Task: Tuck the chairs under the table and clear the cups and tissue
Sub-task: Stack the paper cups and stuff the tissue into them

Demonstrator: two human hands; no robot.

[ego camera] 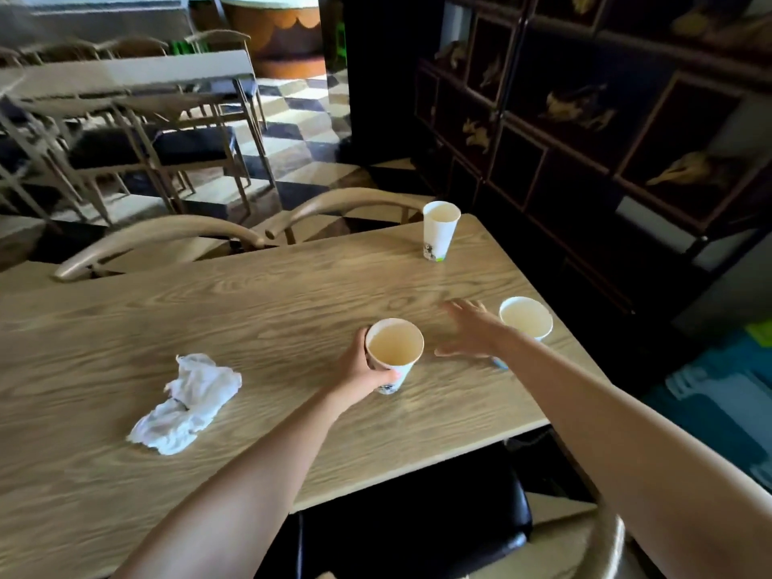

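Observation:
My left hand [362,371] grips a white paper cup [394,348] that stands on the wooden table [259,294], fingers wrapped round its left side. My right hand [474,328] hovers open and flat between that cup and a second paper cup [526,317] near the table's right edge, which my forearm partly hides. A third, taller paper cup [439,229] stands at the far right corner. A crumpled white tissue [188,405] lies on the table to the left. Two curved wooden chair backs [158,238] [346,202] sit along the far edge.
A black-seated chair [417,511] sits under the near edge below my arms. A dark cabinet [585,119] with gold figures lines the right side. Another table with several chairs [138,119] stands at the back left on a chequered floor.

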